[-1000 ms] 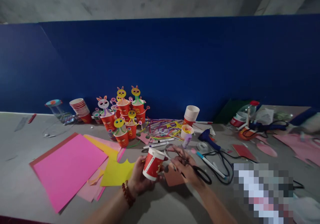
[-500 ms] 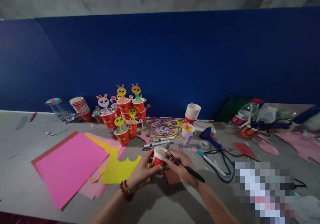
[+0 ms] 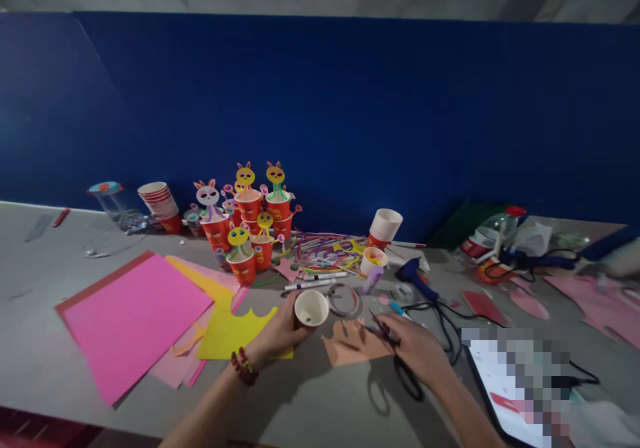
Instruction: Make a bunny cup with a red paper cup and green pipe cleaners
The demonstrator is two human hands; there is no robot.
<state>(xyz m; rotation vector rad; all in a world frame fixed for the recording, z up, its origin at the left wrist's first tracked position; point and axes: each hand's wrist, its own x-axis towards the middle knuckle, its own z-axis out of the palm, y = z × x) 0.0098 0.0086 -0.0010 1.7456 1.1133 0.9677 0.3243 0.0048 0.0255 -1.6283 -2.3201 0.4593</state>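
Observation:
My left hand point(image 3: 280, 333) is wrapped round a paper cup point(image 3: 320, 299) whose white inside faces me. A small dark mark shows at the bottom of the cup. In my right hand point(image 3: 417, 345) is a pair of scissors point(image 3: 409, 380) with black handles, the blades pointing up and left, apart from the cup. Between the hands a cut piece of orange paper point(image 3: 357, 349) lies on the table. Beyond it is a roll of tape point(image 3: 357, 301). Yellow paper point(image 3: 230, 341) with scalloped cut-outs lies beside my left hand.
Several red cups with paper rabbit heads point(image 3: 241, 265) stand behind. Pink sheets point(image 3: 135, 321) lie left. Stacked cups point(image 3: 385, 225), a blue glue gun point(image 3: 415, 278) with a black cable, a phone point(image 3: 505, 395) and a bottle point(image 3: 483, 238) are at the right.
My right hand with the scissors has moved away from the cup, right and down. My left hand has tipped the cup so its opening faces me. The orange paper is now uncovered.

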